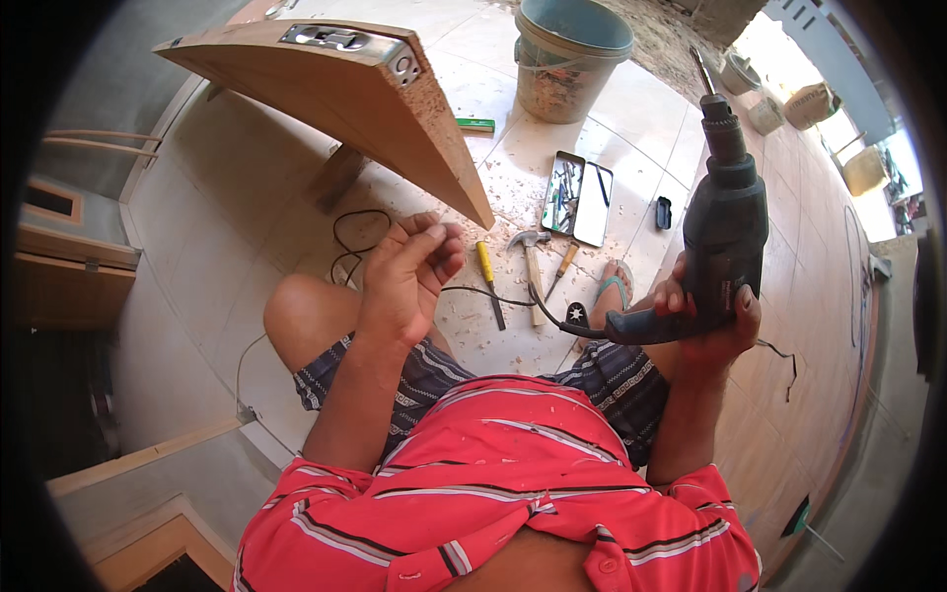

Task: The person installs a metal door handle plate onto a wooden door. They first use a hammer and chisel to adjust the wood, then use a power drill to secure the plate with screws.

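Note:
My right hand [705,321] holds a dark power drill [728,222] upright, gripped around its body. The long drill bit [702,71] points up and away from me. My left hand [412,264] is raised with its fingers curled and thumb pressed to them; whatever it may hold is too small to make out. Just beyond it, apart from the fingers, is the near corner of a wooden door panel [326,104]. A metal flush bolt [340,39] is set into the panel's edge, with its end plate at the corner.
Between my legs lie a claw hammer [534,266], a yellow-handled chisel [488,276] and a wood-handled tool [565,261]. Beyond them are an open case of bits [567,192], a green level [475,125] and a bucket [572,74]. Wood chips and the drill cord cross the tiles.

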A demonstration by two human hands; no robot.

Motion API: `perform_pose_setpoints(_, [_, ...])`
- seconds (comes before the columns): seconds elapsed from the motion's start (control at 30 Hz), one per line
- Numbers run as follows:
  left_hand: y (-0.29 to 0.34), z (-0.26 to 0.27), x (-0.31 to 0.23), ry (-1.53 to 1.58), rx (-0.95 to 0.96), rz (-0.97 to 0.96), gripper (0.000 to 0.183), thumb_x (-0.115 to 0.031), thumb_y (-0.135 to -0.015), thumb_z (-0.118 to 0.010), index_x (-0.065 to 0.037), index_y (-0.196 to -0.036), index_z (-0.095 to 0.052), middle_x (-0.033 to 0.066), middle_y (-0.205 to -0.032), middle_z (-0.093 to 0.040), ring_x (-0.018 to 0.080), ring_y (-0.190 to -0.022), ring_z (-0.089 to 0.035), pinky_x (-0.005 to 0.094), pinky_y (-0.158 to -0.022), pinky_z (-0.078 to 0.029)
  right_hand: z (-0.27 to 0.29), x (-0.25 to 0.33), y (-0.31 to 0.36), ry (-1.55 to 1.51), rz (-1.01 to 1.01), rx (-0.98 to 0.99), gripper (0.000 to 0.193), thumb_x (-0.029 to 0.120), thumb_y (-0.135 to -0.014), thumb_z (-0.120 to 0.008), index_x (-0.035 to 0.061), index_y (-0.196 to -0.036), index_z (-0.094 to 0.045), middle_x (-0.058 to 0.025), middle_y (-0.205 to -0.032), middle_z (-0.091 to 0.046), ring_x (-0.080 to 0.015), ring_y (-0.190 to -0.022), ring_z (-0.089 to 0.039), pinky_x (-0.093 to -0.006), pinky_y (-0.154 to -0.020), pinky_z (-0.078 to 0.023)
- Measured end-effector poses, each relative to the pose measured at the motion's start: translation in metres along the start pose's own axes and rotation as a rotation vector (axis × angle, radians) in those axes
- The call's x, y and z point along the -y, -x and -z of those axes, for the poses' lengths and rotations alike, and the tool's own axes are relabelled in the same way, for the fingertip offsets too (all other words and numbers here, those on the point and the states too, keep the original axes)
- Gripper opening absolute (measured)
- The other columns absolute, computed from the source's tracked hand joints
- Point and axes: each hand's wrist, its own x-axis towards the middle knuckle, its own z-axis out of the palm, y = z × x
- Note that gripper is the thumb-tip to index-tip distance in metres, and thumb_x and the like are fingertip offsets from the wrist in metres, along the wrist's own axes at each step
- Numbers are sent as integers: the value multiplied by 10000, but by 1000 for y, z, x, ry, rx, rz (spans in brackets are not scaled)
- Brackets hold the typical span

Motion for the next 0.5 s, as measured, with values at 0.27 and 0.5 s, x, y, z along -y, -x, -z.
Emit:
perform_pose_setpoints(0.27, [-38, -38, 81, -264, 59, 421, 223, -96, -1004, -542, 2, -1163, -665, 55, -959, -657, 139, -825, -632, 303, -771, -576, 32, 12, 10, -107, 72, 24, 874, 589, -950, -580, -214, -1282, -492, -243, -994, -631, -336, -852, -678, -471, -842, -555])
perform_pose_setpoints(0.5, [-159, -40, 197, -994, 92, 84, 296, -273, -952, -697, -25, -1098, -768, -20, -706, -585, 106, -620, -554, 296, -598, -455, 22, 16, 15, -287, 49, -242, 904, 598, -966, -593, -217, -1328, -444, -276, -1101, -613, -347, -869, -681, -503, -844, -540])
